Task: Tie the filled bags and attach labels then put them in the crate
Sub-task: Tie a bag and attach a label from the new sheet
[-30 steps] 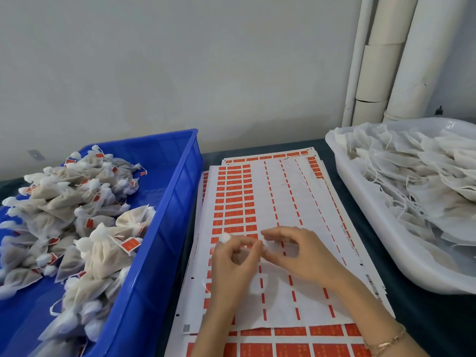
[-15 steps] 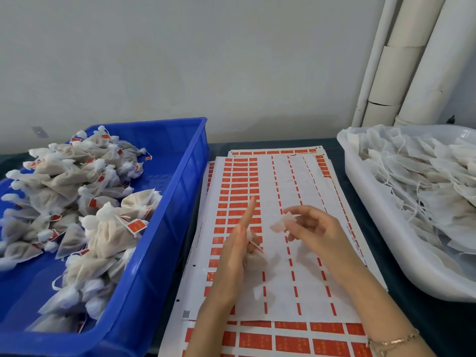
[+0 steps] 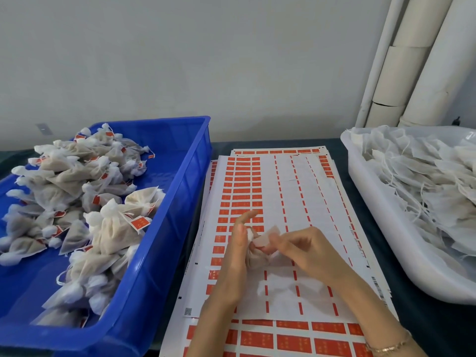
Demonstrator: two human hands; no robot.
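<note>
Over the label sheets [image 3: 283, 197] both hands meet on one small filled mesh bag [image 3: 256, 260]. My left hand [image 3: 238, 251] holds the bag from the left with its index finger stretched upward. My right hand [image 3: 298, 247] pinches the bag's white top flap [image 3: 266, 237] between thumb and fingers. The bag's lower half shows beneath the fingers; its string is hidden. A blue crate [image 3: 164, 243] on the left holds several tied bags with orange labels [image 3: 140, 223].
A white tub [image 3: 381, 228] on the right is piled with untied filled bags and loose strings. Stacked sheets of orange labels cover the dark table between crate and tub. White pipes [image 3: 412, 60] run up the wall at the back right.
The hands separated half a second ago, then came together again lower on the sheet. My right hand brought the white flap back to the bag held in my left hand.
</note>
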